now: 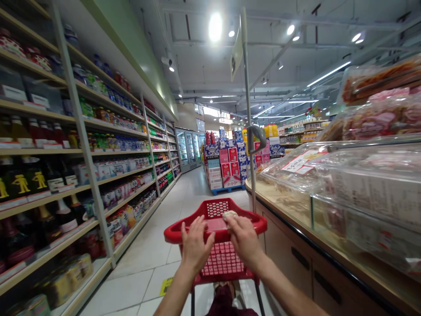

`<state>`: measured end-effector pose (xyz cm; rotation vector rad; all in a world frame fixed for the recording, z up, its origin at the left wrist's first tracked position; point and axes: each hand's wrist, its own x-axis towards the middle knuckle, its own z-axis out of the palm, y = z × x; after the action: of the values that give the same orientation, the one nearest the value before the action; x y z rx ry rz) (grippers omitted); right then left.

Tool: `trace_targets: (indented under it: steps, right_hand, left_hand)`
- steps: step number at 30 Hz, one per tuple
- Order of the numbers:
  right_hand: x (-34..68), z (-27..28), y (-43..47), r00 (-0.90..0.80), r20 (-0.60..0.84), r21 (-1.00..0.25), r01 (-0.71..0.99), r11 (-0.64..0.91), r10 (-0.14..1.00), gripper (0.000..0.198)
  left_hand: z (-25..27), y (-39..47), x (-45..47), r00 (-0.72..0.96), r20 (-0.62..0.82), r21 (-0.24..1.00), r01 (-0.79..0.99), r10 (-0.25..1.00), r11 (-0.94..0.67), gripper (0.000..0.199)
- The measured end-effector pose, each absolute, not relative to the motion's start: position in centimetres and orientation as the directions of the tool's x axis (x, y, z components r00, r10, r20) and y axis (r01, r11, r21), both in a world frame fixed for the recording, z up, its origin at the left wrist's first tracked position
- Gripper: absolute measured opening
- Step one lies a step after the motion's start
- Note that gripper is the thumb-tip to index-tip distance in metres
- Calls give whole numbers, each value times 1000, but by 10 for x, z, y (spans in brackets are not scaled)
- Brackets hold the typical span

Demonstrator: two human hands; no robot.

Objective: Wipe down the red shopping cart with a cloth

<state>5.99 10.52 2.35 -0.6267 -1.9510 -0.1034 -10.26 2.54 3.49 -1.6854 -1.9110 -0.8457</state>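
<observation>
A red shopping cart [223, 259] stands right in front of me, with a wide red handle and a mesh basket. My left hand [196, 243] lies on the left part of the handle, fingers stretched forward over it and thumb apart. My right hand [243, 237] rests over the right part of the handle. Between its thumb and fingers is a small whitish, crumpled-looking thing [229, 214], whose kind I cannot make out. Something pink shows through the mesh of the basket, its shape partly hidden by the hands and handle.
Shelves of bottles and jars [112, 153] line the left side. To the right runs a counter [276, 206] with clear lidded bins and packaged food. A metal pole [248, 96] rises at its corner. Stacked cartons [226, 162] stand on a blue pallet ahead; glass-door coolers [189, 147] are farther back.
</observation>
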Motion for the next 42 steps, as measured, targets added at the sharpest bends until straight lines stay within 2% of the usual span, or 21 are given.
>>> trace_targets:
  steps: [2,4,7,11,13,16,19,20,22,24,26,28,30,32,34,38,40,42]
  right_hand:
    - [43,24,94,-360,881,-128,446,886,308,32]
    - [45,25,96,-369,877,-127,438,890,307,24]
    - [81,27,125,-373,838,-213,449,868,399,23]
    - [117,29,169,-257,758,-412,523,746,599,22]
    - [112,29,168,-226,741,-458,520,721,633,22]
    - [86,24,136,-255,813,-397,413,820,523,25]
    - [68,17,104,-306,899,-228,283,932,313,30]
    - [69,15,101,-319,906,-192,275,942,278,32]
    - [79,13,107,-294,905,-204,335,920,308,38]
    - [92,12,119,-180,892,-309,424,851,414,39]
    - [94,14,123,-72,875,-406,432,805,479,36]
    - [81,15,113,-105,893,-380,346,858,438,32]
    - [63,16,99,-200,924,-270,261,927,325,30]
    - [55,16,92,-245,934,-193,267,944,261,28]
    - [64,14,98,-217,932,-203,348,915,290,27]
    - [88,10,116,-58,914,-334,452,827,401,27]
    - [79,10,108,-98,923,-306,402,863,373,27]
    - [60,12,92,-204,932,-219,340,914,300,26]
  left_hand:
    - [36,32,-93,-101,673,117,993,733,29,33]
    - [37,36,-90,-69,642,109,994,764,-2,34]
    - [37,35,-92,-84,641,124,992,763,5,32]
    - [36,30,-91,-109,662,124,992,742,35,33]
    - [34,29,-88,-105,668,113,993,737,39,37]
    - [31,29,-87,-107,688,94,994,718,58,41]
    - [28,28,-90,-91,697,71,996,712,58,40]
    - [28,27,-92,-85,697,67,996,712,54,40]
    - [28,26,-94,-79,697,66,997,713,46,40]
    - [27,24,-95,-81,702,68,997,708,46,39]
    - [26,24,-95,-82,715,66,997,695,50,39]
    - [25,25,-93,-79,726,60,997,683,52,40]
    - [25,26,-94,-76,730,56,997,679,52,40]
    - [24,26,-95,-74,728,54,997,681,50,40]
    - [24,26,-96,-73,729,53,997,681,49,39]
    - [25,26,-92,-81,742,66,997,666,48,39]
    - [25,26,-87,-95,747,84,995,658,48,38]
    - [26,26,-84,-109,751,102,994,651,50,37]
